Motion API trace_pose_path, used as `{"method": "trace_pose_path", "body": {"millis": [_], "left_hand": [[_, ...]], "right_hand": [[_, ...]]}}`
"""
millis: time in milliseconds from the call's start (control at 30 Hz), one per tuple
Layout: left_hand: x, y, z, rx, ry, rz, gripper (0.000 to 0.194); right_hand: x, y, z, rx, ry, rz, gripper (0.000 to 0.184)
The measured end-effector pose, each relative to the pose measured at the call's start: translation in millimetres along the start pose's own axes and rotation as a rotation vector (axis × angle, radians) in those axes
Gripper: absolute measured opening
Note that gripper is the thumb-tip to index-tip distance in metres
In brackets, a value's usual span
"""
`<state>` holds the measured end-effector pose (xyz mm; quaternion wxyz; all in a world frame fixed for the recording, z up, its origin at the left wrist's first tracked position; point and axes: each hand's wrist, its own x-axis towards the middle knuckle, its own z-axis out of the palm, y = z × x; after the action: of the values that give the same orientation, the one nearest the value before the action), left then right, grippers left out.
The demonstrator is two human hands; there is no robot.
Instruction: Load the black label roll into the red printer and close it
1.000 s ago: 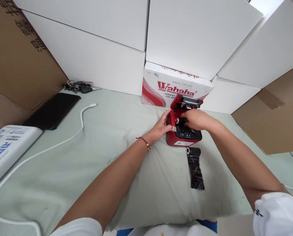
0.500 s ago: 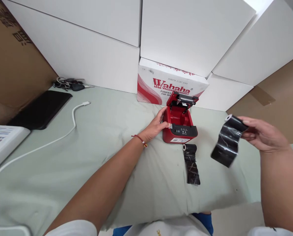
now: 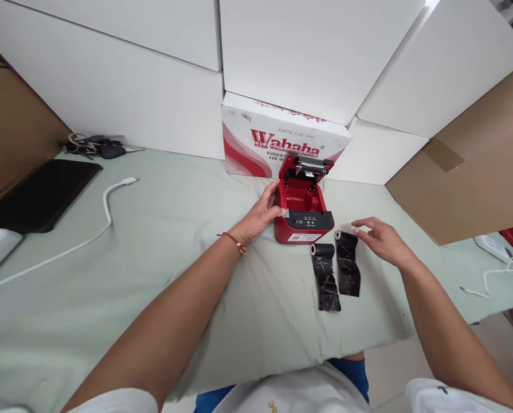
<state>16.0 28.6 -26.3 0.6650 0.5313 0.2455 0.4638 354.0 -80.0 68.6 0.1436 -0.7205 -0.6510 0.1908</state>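
A small red label printer point(image 3: 304, 229) stands with its lid tilted up and its inside exposed. My left hand point(image 3: 262, 215) grips its left side, thumb at the front corner. Two partly unrolled rolls of black ribbon lie in front of it on the cloth. The nearer ribbon roll point(image 3: 325, 278) is on the left; the other ribbon roll point(image 3: 348, 264) lies to its right. Just beside the top of that right roll, my right hand point(image 3: 380, 241) is open, thumb and fingers apart, holding nothing.
A white-and-red Wahaha carton point(image 3: 256, 137) stands behind the printer, against white boxes point(image 3: 110, 80). To the left are keys point(image 3: 95, 146), a black tablet-like slab point(image 3: 45, 192) and a white cable point(image 3: 105, 201). A brown carton point(image 3: 462, 166) and another white cable point(image 3: 488, 281) are at the right.
My right hand has set its black ribbon roll down beside the other one and let go. My left hand stays on the printer. The view has shifted a little to the right.
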Motion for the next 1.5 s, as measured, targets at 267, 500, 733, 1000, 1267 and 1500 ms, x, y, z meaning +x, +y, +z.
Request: {"method": "trace_pose_path", "body": {"millis": [267,500,733,1000,1267,1500], "left_hand": [[-0.9,-0.2,0.6,0.019,0.008,-0.008,0.107],[0.1,-1.3,0.7,0.016,0.0,0.002,0.107],[1.1,-1.8,0.6,-0.021,0.003,0.004,0.112],[4.2,-8.7,-0.8,-0.008,-0.003,0.019,0.112],[2.5,-3.8,1.9,-0.026,0.024,-0.027,0.115],[0.7,-4.4,1.1,-0.025,0.011,-0.005,0.111]], "right_hand": [[-10.4,-34.8,37.3,-0.073,-0.266,-0.346,0.034],[-24.2,-67.0,-1.7,-0.087,-0.422,-0.441,0.035],[27.7,-139.9,-33.3,-0.296,-0.02,-0.328,0.041],[87.8,-175.9,36.2,-0.655,-0.169,-0.198,0.039],[103.3,-175.1,43.2,-0.612,-0.164,-0.172,0.048],[47.9,-152.3,37.5,-0.251,0.008,-0.448,0.035]]}}
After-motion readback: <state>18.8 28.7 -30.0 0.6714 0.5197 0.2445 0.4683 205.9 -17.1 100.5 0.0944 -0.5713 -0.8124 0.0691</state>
